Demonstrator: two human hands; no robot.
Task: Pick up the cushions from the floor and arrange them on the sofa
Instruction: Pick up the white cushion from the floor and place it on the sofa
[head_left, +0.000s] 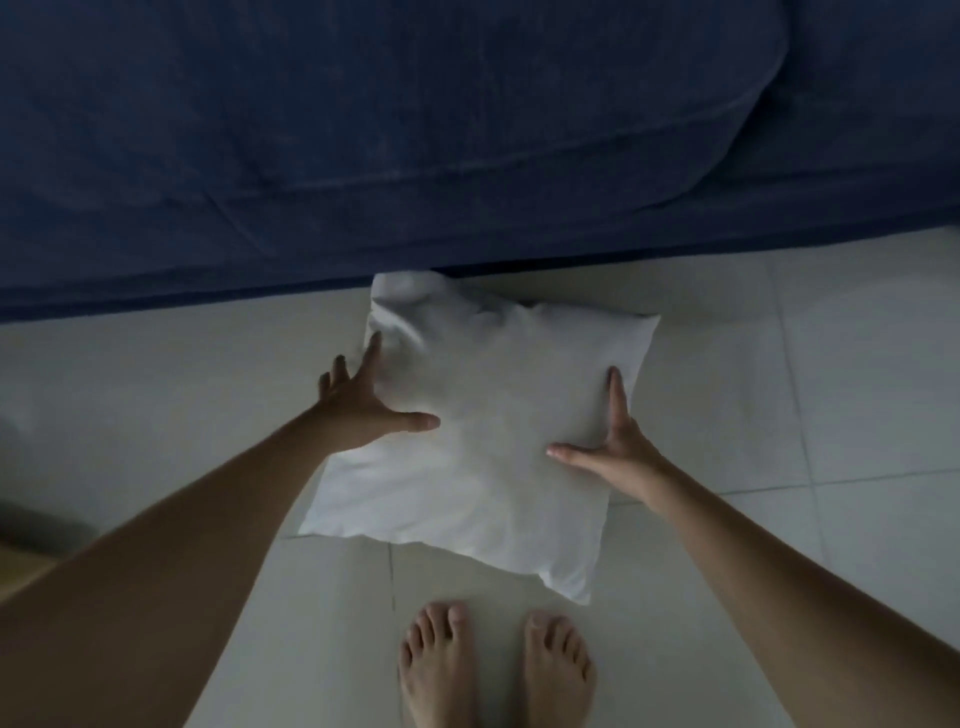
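A white square cushion (483, 441) is in front of the dark blue sofa (363, 145), its far corner against the sofa's front edge. My left hand (363, 400) grips its left side, thumb on top and fingers spread along the edge. On the right side, my right hand (613, 441) holds it the same way, thumb pressed into the top and index finger along the edge. Whether the cushion still rests on the floor or is slightly raised, I cannot tell.
Pale floor tiles (857, 364) stretch to the right and left of the cushion. My bare feet (493, 670) stand just below it. A dim wooden object (26, 561) sits at the left edge.
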